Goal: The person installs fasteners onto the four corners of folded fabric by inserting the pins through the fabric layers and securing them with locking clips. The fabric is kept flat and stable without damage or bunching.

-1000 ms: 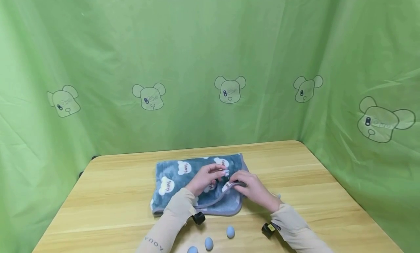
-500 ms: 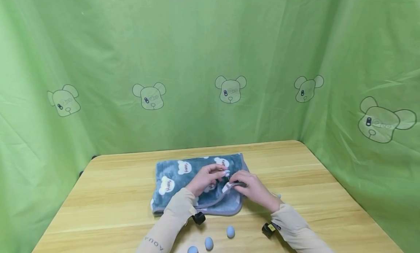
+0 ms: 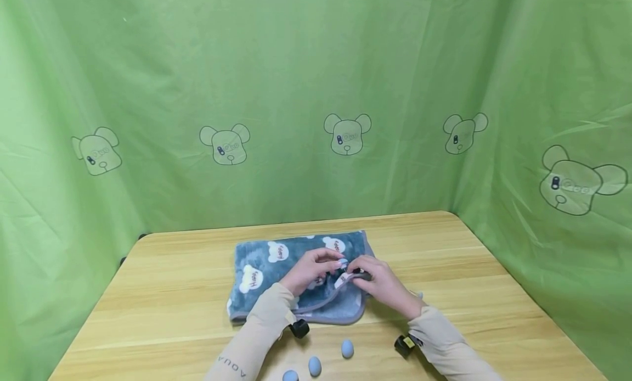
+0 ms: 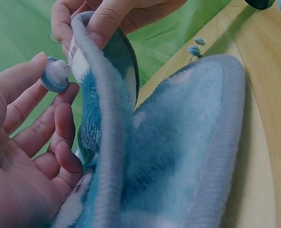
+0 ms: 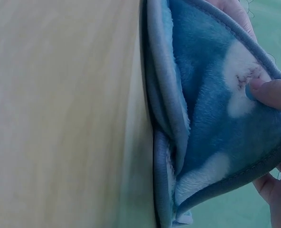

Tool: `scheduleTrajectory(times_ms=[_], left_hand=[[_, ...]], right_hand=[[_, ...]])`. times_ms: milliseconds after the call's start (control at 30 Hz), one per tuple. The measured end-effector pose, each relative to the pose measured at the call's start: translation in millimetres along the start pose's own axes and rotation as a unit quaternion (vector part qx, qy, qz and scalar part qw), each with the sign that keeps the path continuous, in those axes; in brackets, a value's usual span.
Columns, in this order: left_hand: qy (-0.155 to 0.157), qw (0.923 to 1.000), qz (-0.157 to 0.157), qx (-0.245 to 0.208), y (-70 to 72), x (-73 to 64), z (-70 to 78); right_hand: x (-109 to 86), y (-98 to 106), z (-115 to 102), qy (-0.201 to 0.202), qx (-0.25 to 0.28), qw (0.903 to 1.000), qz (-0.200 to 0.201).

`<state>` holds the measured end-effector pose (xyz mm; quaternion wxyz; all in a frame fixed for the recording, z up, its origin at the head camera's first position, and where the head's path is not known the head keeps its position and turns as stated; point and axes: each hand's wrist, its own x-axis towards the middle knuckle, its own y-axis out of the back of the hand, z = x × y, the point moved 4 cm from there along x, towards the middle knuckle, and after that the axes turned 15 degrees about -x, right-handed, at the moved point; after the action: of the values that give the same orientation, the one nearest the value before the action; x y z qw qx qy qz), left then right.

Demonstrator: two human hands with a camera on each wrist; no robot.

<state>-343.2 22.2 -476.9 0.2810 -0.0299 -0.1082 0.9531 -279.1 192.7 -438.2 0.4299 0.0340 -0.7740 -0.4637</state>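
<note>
A blue-green fleece blanket [image 3: 291, 282] with white bear shapes and grey binding lies folded on the table, its near right corner lifted. My left hand [image 3: 316, 271] pinches a pin with a domed blue cap [image 4: 55, 78] between thumb and fingers. The pin's thin shaft meets the lifted blanket layer; how deep it goes is hidden. My right hand [image 3: 382, 286] grips that layer's edge, thumb on one side and fingers on the other. In the right wrist view, a small blue piece [image 5: 249, 92] shows at the right thumb [image 5: 273, 95], mostly covered.
Several blue egg-shaped pieces [image 3: 347, 348] lie on the wooden table [image 3: 168, 293] near its front. Two blue-headed pins [image 4: 194, 50] stand beyond the blanket corner in the left wrist view. Green curtain [image 3: 286, 95] surrounds the table's back and sides.
The left hand's blue cap has moved slightly down and right, closer to the blanket, and less of the shaft shows. The right hand holds nearly still.
</note>
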Motion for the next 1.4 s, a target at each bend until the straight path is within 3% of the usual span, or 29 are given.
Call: scheduleTrajectory(times_ms=[167,533,633,733,867,933,1000,1067,1167,1300,1367,1400], left_hand=[[0.004,1.0000,0.006,-0.002,-0.2,-2.5,0.6],[0.004,0.9992,0.002,0.039,-3.8,-5.3,3.9],[0.006,0.9974,-0.003,0.071,-5.0,-7.4,9.9],[-0.011,0.9924,-0.012,0.122,-7.7,-11.9,22.9],[-0.051,0.9764,-0.019,0.209,-15.5,-22.1,44.0],[-0.071,0.9635,-0.020,0.257,-21.3,-28.0,50.9],[-0.089,0.9428,-0.019,0.321,-27.0,-33.2,52.4],[-0.103,0.9136,-0.017,0.393,-32.9,-38.7,50.6],[-0.132,0.8584,-0.016,0.496,-42.1,-45.5,45.8],[-0.209,0.7888,-0.007,0.578,-51.5,-50.5,43.9],[-0.253,0.7635,0.000,0.594,-53.8,-51.6,44.3],[-0.270,0.7550,0.003,0.598,-54.5,-52.2,45.2]], right_hand=[[0.2,0.6,-0.5,-0.009,-0.009,0.9999,0.003],[-0.5,1.0,-0.7,-0.027,-0.017,0.9995,0.000],[-0.3,1.7,-0.6,-0.025,-0.014,0.9996,0.001],[1.0,2.9,-0.8,-0.019,-0.014,0.9997,0.003],[2.2,4.3,-0.3,-0.014,-0.018,0.9997,0.006],[2.4,4.3,0.1,-0.013,-0.018,0.9997,0.007],[2.7,4.1,0.7,-0.013,-0.017,0.9997,0.007],[2.5,3.8,1.3,-0.014,-0.018,0.9997,0.007],[2.4,3.7,1.8,-0.015,-0.023,0.9996,0.006],[1.9,4.1,1.8,-0.017,-0.019,0.9997,-0.001],[1.4,4.5,2.0,-0.022,-0.012,0.9997,-0.006],[1.1,4.4,2.4,-0.025,-0.009,0.9996,-0.008]])
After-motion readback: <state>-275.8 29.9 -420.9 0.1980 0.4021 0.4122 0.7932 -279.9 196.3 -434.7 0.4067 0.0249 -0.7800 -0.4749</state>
